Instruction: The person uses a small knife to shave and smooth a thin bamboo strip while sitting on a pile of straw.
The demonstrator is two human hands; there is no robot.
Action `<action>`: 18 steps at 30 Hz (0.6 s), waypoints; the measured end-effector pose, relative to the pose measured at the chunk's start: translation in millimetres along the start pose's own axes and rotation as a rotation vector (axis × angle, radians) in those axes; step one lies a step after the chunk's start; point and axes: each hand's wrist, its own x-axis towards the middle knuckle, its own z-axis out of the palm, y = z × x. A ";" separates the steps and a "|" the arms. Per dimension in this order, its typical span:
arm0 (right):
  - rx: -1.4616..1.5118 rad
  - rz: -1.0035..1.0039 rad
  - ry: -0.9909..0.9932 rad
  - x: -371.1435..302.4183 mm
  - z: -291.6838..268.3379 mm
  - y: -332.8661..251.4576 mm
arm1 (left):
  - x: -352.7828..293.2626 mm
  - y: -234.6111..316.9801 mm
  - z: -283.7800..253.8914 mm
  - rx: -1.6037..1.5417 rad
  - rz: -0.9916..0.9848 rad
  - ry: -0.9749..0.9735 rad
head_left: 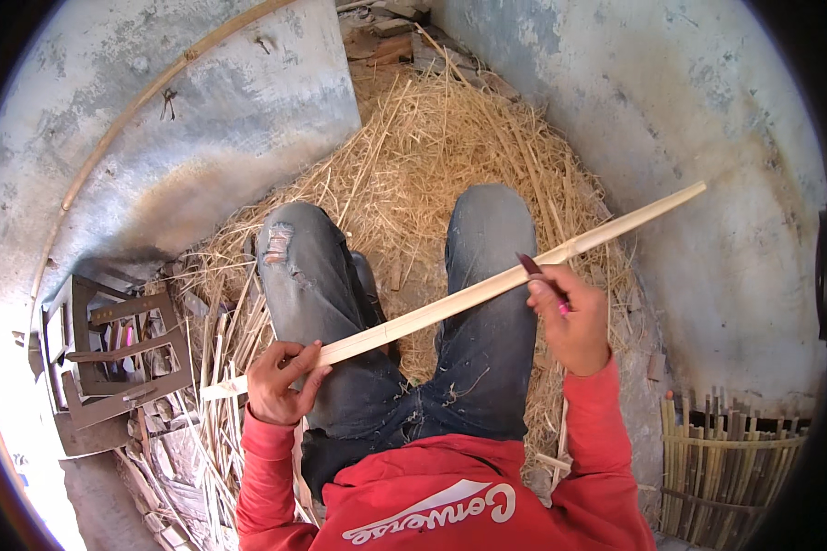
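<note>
A long, pale split bamboo strip [450,306] slants across my thighs, its lower end at the left and its tip rising to the right. My left hand [283,381] is closed round the strip near its lower end, thumb and fingers pinching its edges. My right hand [574,317] is closed on a small knife [529,264] with a dark, pointed blade; a bit of pink handle shows between the fingers. The blade lies at the strip, just beyond my right knee, beside a node. Whether the edge is cutting into the bamboo cannot be seen.
Shavings [441,138] are heaped beyond my knees, between worn blue-grey walls [689,110]. Loose bamboo strips [216,367] lie at my left, beside a dark metal frame [124,358]. A slatted bamboo basket [721,468] stands at the lower right. A bent pole [110,147] crosses the left wall.
</note>
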 end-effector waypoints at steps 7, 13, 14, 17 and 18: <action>-0.401 -0.653 0.097 23.9 -57.7 -35.0 | 28.7 1.0 1.1 -0.020 0.074 -0.055; -0.343 -0.465 -0.124 2.8 -44.0 5.3 | 55.5 12.3 13.2 -0.040 0.184 -0.092; -0.359 -0.430 -0.171 -1.4 -39.0 12.6 | 57.6 13.4 14.2 -0.045 0.184 -0.095; -0.184 -0.283 -0.209 -12.4 -25.1 25.9 | 59.4 14.5 16.0 -0.049 0.187 -0.095; -0.145 -0.231 -0.234 -16.1 -23.0 29.0 | 57.8 14.3 16.3 -0.047 0.185 -0.098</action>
